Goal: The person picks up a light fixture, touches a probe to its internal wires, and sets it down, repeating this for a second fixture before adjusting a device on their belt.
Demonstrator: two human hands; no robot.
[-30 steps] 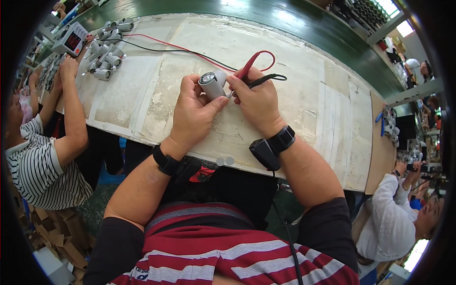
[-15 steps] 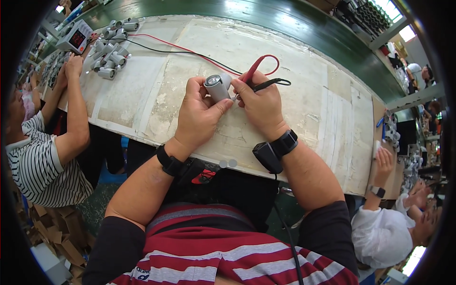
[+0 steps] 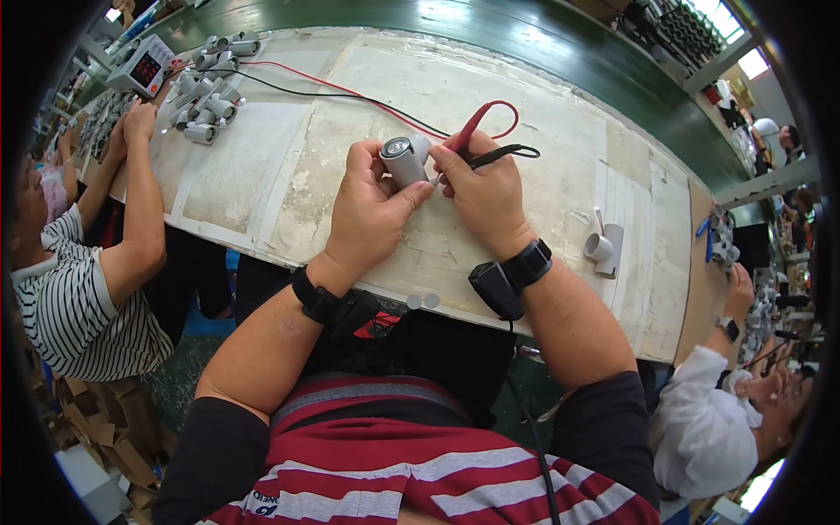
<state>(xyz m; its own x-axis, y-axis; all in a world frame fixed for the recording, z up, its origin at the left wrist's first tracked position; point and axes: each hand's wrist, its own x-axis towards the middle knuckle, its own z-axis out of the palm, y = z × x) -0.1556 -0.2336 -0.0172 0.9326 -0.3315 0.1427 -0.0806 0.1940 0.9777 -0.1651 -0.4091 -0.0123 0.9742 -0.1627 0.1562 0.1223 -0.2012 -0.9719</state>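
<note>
Between the fingers of my left hand (image 3: 374, 206) is a small grey cylindrical spotlight (image 3: 402, 164), its round lens tilted up, with a pale round part (image 3: 421, 147) beside it. My right hand (image 3: 486, 192) is closed around a red test probe (image 3: 473, 125) and a black test probe (image 3: 505, 153). Their tips meet the lower end of the spotlight beside my left thumb, where thin wires seem to show; whether they touch cannot be made out. A red and a black cable run from the probes across the table to a white power supply (image 3: 140, 69) with a red display.
Several grey spotlights (image 3: 203, 109) lie heaped at the left of the worn table (image 3: 262, 175). Another grey spotlight (image 3: 600, 247) lies on the right part. Co-workers sit on both sides, one's hands (image 3: 136, 127) near the power supply. A green surface (image 3: 394, 24) runs along the far edge.
A grey spotlight now lies on the right part of the table, and the right co-worker's hand has drawn back from there. My hands keep nearly the same hold.
</note>
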